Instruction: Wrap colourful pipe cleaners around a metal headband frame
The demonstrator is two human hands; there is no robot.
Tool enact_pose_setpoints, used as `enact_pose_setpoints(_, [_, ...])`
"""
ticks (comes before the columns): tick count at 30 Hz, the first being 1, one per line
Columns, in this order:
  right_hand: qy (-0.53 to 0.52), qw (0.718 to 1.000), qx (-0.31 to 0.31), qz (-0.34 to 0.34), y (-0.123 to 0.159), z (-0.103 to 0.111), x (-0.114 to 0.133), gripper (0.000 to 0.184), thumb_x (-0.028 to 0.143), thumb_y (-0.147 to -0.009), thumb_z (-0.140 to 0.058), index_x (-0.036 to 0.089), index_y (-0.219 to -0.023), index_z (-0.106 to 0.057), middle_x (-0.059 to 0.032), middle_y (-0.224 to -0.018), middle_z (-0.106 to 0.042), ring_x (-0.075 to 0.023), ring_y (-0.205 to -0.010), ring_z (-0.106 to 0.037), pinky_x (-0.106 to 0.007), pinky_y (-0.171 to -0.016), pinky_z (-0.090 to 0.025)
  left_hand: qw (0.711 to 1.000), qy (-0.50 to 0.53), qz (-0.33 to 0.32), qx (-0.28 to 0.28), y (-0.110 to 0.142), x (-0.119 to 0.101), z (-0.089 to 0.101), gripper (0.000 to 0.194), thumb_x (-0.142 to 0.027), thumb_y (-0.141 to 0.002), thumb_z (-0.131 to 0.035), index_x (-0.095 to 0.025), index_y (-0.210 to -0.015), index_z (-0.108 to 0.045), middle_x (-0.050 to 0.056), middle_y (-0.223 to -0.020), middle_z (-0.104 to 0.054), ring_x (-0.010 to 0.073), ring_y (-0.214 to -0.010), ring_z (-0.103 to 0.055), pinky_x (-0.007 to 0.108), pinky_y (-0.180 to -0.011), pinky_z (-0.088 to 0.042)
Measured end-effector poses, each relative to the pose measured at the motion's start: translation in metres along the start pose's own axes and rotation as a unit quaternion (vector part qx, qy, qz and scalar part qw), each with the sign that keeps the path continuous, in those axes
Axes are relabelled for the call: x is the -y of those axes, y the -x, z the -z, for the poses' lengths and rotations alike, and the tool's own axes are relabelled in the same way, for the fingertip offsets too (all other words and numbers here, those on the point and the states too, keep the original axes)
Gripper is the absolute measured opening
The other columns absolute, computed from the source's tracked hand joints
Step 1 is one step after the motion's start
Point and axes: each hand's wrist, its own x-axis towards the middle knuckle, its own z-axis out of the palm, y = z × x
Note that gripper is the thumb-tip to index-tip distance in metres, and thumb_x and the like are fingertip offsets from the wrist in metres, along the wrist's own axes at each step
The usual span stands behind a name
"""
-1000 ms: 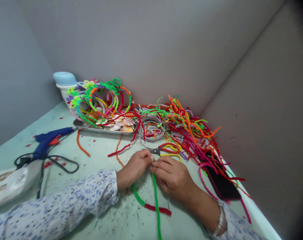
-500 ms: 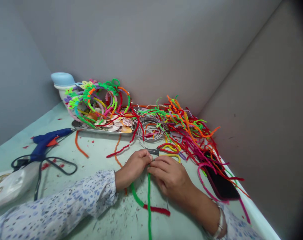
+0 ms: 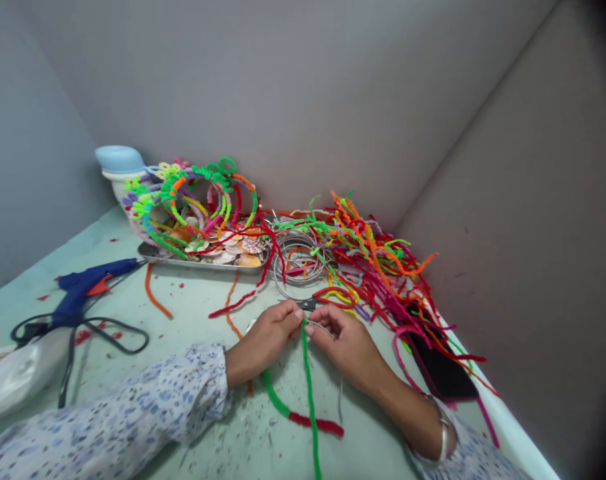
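The person's left hand point(image 3: 273, 328) has thumb and fingers pinched together over the table point(image 3: 223, 440), right at the top end of a fuzzy green stem point(image 3: 310, 393), which trails down toward the near edge of my sight. The right hand point(image 3: 350, 347) sits just beside it, thumb and forefinger closed on what looks like a thin pale wire point(image 3: 321, 325), bowed back toward the knuckles; I can't tell whether those fingers touch the stem as well. A slim grey strand point(image 3: 341, 400) hangs below that hand, near the red end of a curved green-and-red fuzzy band point(image 3: 315, 423) that runs under the left wrist. Just beyond the fingertips lie scissors point(image 3: 310, 304) with red and yellow handles, and behind them a coil of wire point(image 3: 287, 270). Farther left, colourful fuzzy hoops point(image 3: 210, 175) rest over a metal tray point(image 3: 207, 264) of shells point(image 3: 235, 252), with a blue-lidded bottle point(image 3: 120, 160) behind and a blue glue gun point(image 3: 77, 287) nearer. On the right, a tangle of bright stems point(image 3: 373, 250) spills partly across a dark phone point(image 3: 445, 367).
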Motion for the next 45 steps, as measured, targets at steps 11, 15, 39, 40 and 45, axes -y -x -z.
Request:
enact_pose_setpoints(11, [0.048,0.999,-0.019,0.016,-0.001,0.000,0.001,0.012,0.023,-0.075,-0.059,0.021,-0.087,-0.059,0.0057,-0.057,-0.050,-0.0120,-0.049,-0.047,-0.022,-0.047,-0.036,0.985,-0.151,-0.076,-0.025,0.009,-0.010,-0.001,0.016,-0.030,-0.087,-0.046,-0.018,-0.081,-0.055,-0.001,-0.071,-0.054,0.0144,-0.067,-0.047,0.024,-0.061,-0.034])
enact_pose_setpoints(15, [0.071,0.997,-0.017,0.009,0.000,0.000,0.002,0.010,0.024,-0.075,-0.059,0.021,-0.084,-0.058,0.0069,-0.054,-0.047,-0.0114,-0.047,-0.044,-0.021,-0.045,-0.033,0.978,-0.185,-0.091,-0.026,0.012,-0.014,-0.001,0.016,-0.027,-0.087,-0.044,-0.019,-0.076,-0.052,-0.002,-0.068,-0.053,0.0150,-0.066,-0.048,0.024,-0.060,-0.033])
enact_pose_setpoints(39, [-0.042,0.999,0.005,-0.002,-0.005,0.004,0.007,0.015,0.032,-0.080,-0.057,0.019,-0.086,-0.060,0.0026,-0.060,-0.054,-0.0132,-0.053,-0.052,-0.023,-0.050,-0.041,0.951,-0.271,-0.146,-0.033,0.012,-0.024,0.003,0.016,-0.027,-0.089,-0.044,-0.019,-0.077,-0.052,-0.003,-0.065,-0.050,0.0141,-0.062,-0.046,0.024,-0.058,-0.030])
enact_pose_setpoints(40, [-0.118,0.992,0.036,-0.025,-0.007,0.007,0.005,0.019,0.035,-0.083,-0.054,0.018,-0.091,-0.060,0.0017,-0.063,-0.056,-0.0134,-0.055,-0.054,-0.023,-0.051,-0.043,0.959,-0.243,-0.142,-0.034,0.010,-0.024,0.004,0.017,-0.028,-0.089,-0.044,-0.019,-0.077,-0.051,-0.003,-0.063,-0.048,0.0136,-0.061,-0.044,0.024,-0.057,-0.030])
enact_pose_setpoints(45, [-0.244,0.966,0.050,-0.064,-0.014,0.013,-0.006,0.027,0.040,-0.085,-0.054,0.016,-0.093,-0.061,-0.0023,-0.077,-0.061,-0.0115,-0.058,-0.055,-0.021,-0.046,-0.041,0.989,-0.094,-0.113,-0.031,0.002,-0.015,0.007,0.020,-0.033,-0.089,-0.046,-0.018,-0.076,-0.050,-0.006,-0.059,-0.039,0.0105,-0.054,-0.035,0.021,-0.053,-0.029])
